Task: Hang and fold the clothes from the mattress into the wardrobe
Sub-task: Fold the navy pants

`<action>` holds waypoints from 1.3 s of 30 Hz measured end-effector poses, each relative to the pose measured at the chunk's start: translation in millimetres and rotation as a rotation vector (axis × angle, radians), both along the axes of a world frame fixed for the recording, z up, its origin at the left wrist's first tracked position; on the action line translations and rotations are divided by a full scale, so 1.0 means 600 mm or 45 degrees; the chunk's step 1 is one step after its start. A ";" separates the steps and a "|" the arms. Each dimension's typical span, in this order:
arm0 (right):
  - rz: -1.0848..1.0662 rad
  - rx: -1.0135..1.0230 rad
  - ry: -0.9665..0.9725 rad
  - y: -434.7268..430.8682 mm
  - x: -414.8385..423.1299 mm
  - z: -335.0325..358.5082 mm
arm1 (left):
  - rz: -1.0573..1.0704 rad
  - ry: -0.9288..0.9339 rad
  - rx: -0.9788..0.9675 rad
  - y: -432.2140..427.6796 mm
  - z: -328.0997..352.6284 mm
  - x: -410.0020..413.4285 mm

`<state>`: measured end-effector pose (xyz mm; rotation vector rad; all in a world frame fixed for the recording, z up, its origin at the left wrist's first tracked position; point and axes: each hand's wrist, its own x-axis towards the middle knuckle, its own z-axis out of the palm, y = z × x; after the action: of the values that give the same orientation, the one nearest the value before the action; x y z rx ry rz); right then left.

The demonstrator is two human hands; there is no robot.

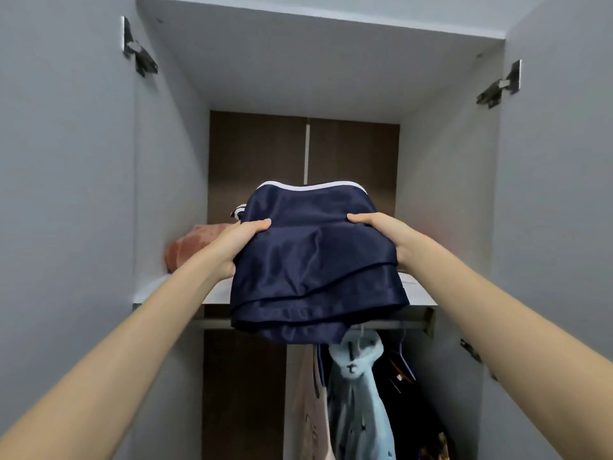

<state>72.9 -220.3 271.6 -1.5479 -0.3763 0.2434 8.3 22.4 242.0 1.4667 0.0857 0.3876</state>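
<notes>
- Dark blue and shiny: a folded garment (315, 260) with a white strip along its far edge, seen from the head camera.
- Held up at the top shelf (418, 293) of the open wardrobe (166, 161), far part over the shelf board, near part sticking out past the front edge.
- Hard to tell whether resting on the board or just above it.
- Gripped on its left side by the left hand (238, 240): thumb on top, fingers tucked under the cloth and out of sight.
- Gripped the same way on its right side by the right hand (381, 234), thumb pressed down on the cloth.
- Reached for with both arms stretched out and up.
- On the shelf, behind the left hand: a pink bundle of cloth (189, 244), with a bit of striped cloth (238, 212) just beyond it.
- Below the shelf: a rail (391, 324) with hanging clothes, among them a light blue garment (358, 393) and a pale pink top (310, 410).
- Doors (66, 161) open on both sides, with metal hinges (139, 51) up high.
</notes>
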 end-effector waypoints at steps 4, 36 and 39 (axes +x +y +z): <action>-0.011 0.063 -0.081 0.045 0.106 0.053 | -0.051 0.006 0.005 0.044 0.064 0.105; -0.266 -0.825 -0.243 0.173 0.629 0.035 | 0.088 0.457 0.927 0.200 0.064 0.570; -0.281 -0.813 -0.418 0.176 0.639 0.052 | 0.094 0.420 0.803 0.191 0.067 0.564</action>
<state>456.1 -114.8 302.5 -2.2538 -0.4002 -0.0800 346.5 137.2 281.9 2.1491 0.3034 0.2350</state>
